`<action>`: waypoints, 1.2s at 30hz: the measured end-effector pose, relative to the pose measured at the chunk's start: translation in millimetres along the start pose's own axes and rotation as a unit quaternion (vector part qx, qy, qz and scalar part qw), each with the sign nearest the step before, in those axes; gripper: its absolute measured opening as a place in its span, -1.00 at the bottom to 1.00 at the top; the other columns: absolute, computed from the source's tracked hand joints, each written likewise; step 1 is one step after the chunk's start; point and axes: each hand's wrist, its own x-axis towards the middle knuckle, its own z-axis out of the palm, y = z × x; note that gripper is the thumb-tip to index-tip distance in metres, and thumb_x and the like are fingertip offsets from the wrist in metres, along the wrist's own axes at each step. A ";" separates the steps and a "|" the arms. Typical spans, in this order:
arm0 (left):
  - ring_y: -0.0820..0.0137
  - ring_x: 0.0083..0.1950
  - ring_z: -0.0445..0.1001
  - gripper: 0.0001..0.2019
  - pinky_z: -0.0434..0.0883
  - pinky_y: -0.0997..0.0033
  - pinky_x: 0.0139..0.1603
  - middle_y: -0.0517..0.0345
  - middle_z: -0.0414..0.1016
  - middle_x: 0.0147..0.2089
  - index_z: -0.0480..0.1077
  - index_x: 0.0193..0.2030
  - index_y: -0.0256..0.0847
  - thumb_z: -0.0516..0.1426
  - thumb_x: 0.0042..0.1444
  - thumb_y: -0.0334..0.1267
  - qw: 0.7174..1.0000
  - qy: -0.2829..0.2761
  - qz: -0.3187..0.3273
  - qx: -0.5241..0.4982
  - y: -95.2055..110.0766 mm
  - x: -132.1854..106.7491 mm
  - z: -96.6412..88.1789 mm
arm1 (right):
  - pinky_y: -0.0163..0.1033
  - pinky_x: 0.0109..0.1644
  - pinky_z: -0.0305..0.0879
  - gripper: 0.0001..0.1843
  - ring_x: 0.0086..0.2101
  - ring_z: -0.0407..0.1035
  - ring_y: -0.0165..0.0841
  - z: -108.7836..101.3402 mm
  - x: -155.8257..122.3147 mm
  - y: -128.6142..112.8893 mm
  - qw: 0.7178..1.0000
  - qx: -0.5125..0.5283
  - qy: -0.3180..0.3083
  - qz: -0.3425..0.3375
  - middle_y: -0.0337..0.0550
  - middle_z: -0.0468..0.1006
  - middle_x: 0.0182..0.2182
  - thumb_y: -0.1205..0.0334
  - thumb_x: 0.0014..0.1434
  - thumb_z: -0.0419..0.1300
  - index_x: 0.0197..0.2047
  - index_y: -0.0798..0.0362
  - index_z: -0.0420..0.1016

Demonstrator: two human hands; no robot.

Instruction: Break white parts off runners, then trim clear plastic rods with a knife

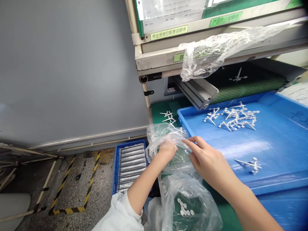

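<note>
Clear Bag in Both Hands, Left of the Blue Tray

Landmark: one wide, shallow blue plastic tray (284, 138); all places are given from it, as I face it.

Item: one crumpled clear plastic bag (176, 139), just left of the tray, over a green work surface (228, 208).

Left hand (167, 150): mine, left of the tray, fingers curled and partly veiled by the plastic; I cannot tell whether they grip.

Right hand (209, 157): mine, across the tray's left edge, thumb and forefinger apparently pinching the bag's edge.

White branched plastic-looking pieces: a tangled cluster (232, 113) inside the tray, toward its far side; a single piece (253, 165) near its front; a small loose group (169, 117) outside, by its far left corner.

Second clear bag (208, 200): left of the tray's near corner, mouth gaping, small round whitish pieces (183, 211) showing within.

Step, as I judge it: opening or arranging the bag. The next move seems to call for a sure hold on both sides of its mouth and a gentle spread, without snagging the plastic.
</note>
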 end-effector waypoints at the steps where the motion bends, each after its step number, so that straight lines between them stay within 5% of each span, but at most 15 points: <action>1: 0.24 0.00 0.38 -0.76 0.33 0.07 0.02 -0.01 0.39 0.00 0.35 -0.05 -0.26 0.09 0.13 -0.31 1.000 0.006 0.009 0.000 4.0 -6.0 -6.4 | -0.30 -0.58 0.17 -0.60 -0.47 0.37 -0.35 2.1 1.1 1.1 1.000 -0.004 0.002 0.008 -0.03 0.44 -0.20 0.46 0.08 -0.09 -0.05 0.16 0.38; 7: 0.30 0.10 0.27 -0.82 0.29 0.28 0.10 0.06 0.33 0.03 0.41 -0.22 -0.14 -0.01 0.19 -0.28 0.994 0.057 0.084 -0.029 36.7 -100.1 -39.7 | -0.28 -0.55 0.19 -0.60 -0.43 0.39 -0.31 9.7 0.4 7.7 0.999 -0.009 0.006 0.033 -0.02 0.45 -0.19 0.46 0.08 -0.08 -0.04 0.16 0.40; 9: 0.06 0.29 -0.01 -0.87 0.17 -0.02 0.18 0.06 0.11 0.24 0.43 -0.25 -0.07 0.08 0.11 -0.20 0.985 0.009 0.175 -0.009 38.0 -131.6 -33.3 | -0.28 -0.54 0.21 -0.61 -0.42 0.39 -0.30 10.7 -2.5 8.9 0.999 -0.004 0.007 0.038 -0.03 0.45 -0.19 0.44 0.10 -0.07 -0.03 0.15 0.40; 11: -0.17 0.32 -0.18 -0.88 0.06 -0.29 0.15 -0.04 -0.08 0.33 0.43 -0.25 -0.13 0.15 0.03 -0.27 0.982 -0.019 0.182 0.047 31.3 -148.9 -18.2 | -0.26 -0.51 0.24 -0.62 -0.39 0.39 -0.28 11.5 -4.9 9.1 0.999 0.003 0.008 0.042 -0.02 0.44 -0.18 0.42 0.12 -0.06 -0.01 0.14 0.39; 14: -0.17 0.32 -0.17 -0.59 0.08 -0.29 0.15 -0.19 -0.17 0.34 0.33 -0.02 -0.17 0.07 -0.02 -0.56 0.986 -0.006 0.138 0.090 15.6 -150.3 6.1 | -0.22 -0.40 0.31 -0.63 -0.31 0.37 -0.24 11.7 -7.1 7.7 0.999 0.015 0.013 0.036 0.02 0.41 -0.14 0.40 0.15 -0.04 0.00 0.14 0.39; 18: 0.04 0.33 -0.08 -0.42 0.16 0.02 0.21 -0.17 -0.14 0.31 0.24 0.07 -0.17 -0.06 -0.08 -0.70 0.987 0.015 0.155 0.049 6.1 -139.7 18.3 | -0.10 -0.10 0.29 -0.67 -0.12 0.28 -0.17 4.8 -13.1 5.4 0.999 0.039 0.015 -0.010 0.06 0.32 0.00 0.35 0.16 0.01 -0.03 0.07 0.43; 28: 0.15 0.32 -0.05 -0.46 0.12 0.12 0.24 -0.14 0.03 0.27 0.33 0.02 -0.19 -0.03 -0.09 -0.69 0.976 -0.014 0.216 -0.001 8.6 -140.0 16.7 | -0.03 -0.06 0.27 -0.68 -0.03 0.19 -0.12 1.4 -47.9 2.0 0.997 0.074 0.009 -0.038 0.10 0.22 0.08 0.36 0.18 0.02 -0.02 0.06 0.42; 36: 0.19 0.32 -0.05 -0.49 0.06 0.19 0.27 -0.15 0.04 0.26 0.40 -0.05 -0.21 -0.04 -0.11 -0.69 0.972 -0.023 0.231 -0.018 7.3 -134.9 11.5 | -0.06 -0.15 0.35 -0.64 -0.18 0.36 -0.13 40.9 -3.9 3.8 0.999 0.027 0.031 0.006 0.16 0.36 -0.02 0.43 0.13 -0.03 -0.01 0.21 0.36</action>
